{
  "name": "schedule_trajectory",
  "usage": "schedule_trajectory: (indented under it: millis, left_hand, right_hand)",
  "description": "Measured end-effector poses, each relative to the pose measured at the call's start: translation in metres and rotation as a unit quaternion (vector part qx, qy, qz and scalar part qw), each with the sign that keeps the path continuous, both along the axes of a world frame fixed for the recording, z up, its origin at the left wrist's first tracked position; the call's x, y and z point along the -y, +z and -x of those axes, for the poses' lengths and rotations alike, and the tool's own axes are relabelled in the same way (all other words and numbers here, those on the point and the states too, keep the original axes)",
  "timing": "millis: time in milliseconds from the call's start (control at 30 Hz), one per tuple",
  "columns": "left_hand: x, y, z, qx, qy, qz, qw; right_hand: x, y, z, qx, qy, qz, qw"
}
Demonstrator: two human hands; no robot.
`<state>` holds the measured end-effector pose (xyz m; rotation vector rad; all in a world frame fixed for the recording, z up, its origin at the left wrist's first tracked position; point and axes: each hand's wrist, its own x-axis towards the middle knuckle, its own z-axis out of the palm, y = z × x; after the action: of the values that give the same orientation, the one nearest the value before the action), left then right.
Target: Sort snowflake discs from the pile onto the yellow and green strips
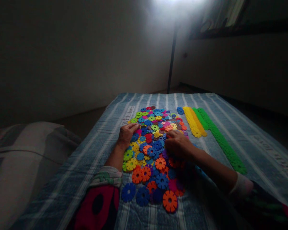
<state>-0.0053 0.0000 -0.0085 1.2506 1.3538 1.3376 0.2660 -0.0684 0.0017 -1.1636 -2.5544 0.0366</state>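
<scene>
A wide heap of notched plastic discs [160,163] in many colours lies in the middle of the striped cloth. At the heap's left edge is my left hand [127,132], thumb and fingers pinched together over the discs. Whatever may be between those fingertips is too small to make out. My right hand [179,144] rests over the right side of the heap with its fingers curled down among the discs. The back of that hand hides what its fingers hold, if anything. A loose orange disc [170,201] lies at the near end.
Right of the heap lie overlapped rows of yellow discs [192,123] and green discs [222,142], with a small group of blue discs [180,110] beside them. The striped cloth [91,153] covers the bed-like surface. A dark pole [172,57] and bright lamp [180,1] stand beyond.
</scene>
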Motion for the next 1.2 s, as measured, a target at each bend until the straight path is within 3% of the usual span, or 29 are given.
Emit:
schedule_trajectory:
  millis: [233, 633, 900, 1067, 1200]
  left_hand:
    - [0.001, 0.001, 0.0, -0.002, 0.0, 0.005, 1.0]
    - [0.001, 0.002, -0.001, -0.005, 0.0, 0.002, 1.0]
    - [0.003, 0.006, -0.003, -0.009, -0.001, -0.004, 1.0]
    - [0.0, 0.003, 0.0, -0.021, -0.002, -0.006, 1.0]
    - [-0.001, 0.004, 0.001, -0.031, 0.002, -0.007, 0.999]
  right_hand:
    - [0.0, 0.004, 0.002, 0.002, 0.011, 0.022, 1.0]
    - [-0.009, -0.015, 0.002, -0.051, 0.012, 0.021, 0.998]
    - [-0.01, -0.018, 0.003, -0.165, -0.006, 0.069, 0.984]
    - [-0.015, 0.004, -0.033, -0.267, -0.03, 0.108, 0.957]
    - [-0.025, 0.022, -0.091, -0.247, -0.142, 0.077, 0.955]
